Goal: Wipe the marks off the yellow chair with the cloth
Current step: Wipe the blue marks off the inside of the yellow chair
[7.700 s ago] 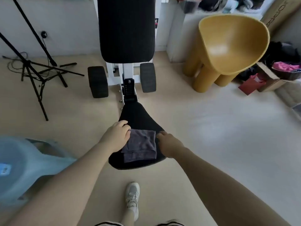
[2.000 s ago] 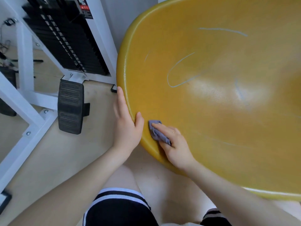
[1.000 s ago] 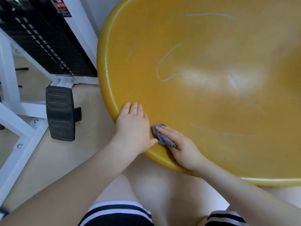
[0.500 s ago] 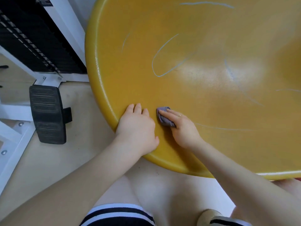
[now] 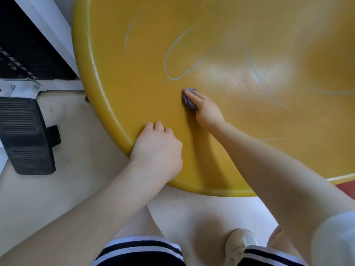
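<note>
Since half a second ago the right hand (image 5: 207,110) has slid the cloth (image 5: 189,98) up the yellow chair (image 5: 221,35), away from the rim. Its grip is straight fingers pressing the bunched grey cloth flat on the seat, just below a looping pale mark (image 5: 169,68). Down-left of that grip, the left hand (image 5: 157,150) curls over the chair's rim.
</note>
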Demonstrator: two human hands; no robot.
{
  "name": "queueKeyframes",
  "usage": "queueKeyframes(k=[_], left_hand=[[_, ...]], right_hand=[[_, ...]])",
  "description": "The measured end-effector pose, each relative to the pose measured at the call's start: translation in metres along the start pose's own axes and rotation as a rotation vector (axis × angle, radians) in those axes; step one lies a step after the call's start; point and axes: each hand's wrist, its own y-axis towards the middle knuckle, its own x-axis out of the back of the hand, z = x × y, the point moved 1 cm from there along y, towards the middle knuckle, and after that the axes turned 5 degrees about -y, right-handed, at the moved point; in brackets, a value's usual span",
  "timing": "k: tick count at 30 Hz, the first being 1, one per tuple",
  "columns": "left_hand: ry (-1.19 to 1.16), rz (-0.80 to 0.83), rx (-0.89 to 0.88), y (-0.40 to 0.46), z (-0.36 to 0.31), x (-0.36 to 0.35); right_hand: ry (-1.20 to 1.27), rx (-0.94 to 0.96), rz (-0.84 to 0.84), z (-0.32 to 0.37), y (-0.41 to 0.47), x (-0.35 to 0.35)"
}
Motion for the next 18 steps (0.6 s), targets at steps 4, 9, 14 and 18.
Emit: queueKeyframes(k=[4,9,14,18], left_hand=[[0.014,-0.008,-0.037,0.002,0.000,-0.002],[-0.017,0.006,-0.090,0.006,-0.004,-0.004],[-0.066,0.027,-0.177,0.009,-0.006,-0.004],[-0.052,0.024,-0.190,0.008,-0.010,-0.005]], right_hand=[[0.035,-0.047,-0.020,0.004,-0.003,0.000],[0.191,0.037,0.115,0.018,-0.113,0.005],[0.310,0.051,0.168,0.021,-0.176,0.018],[0.163,0.010,0.060,0.007,-0.114,0.000]])
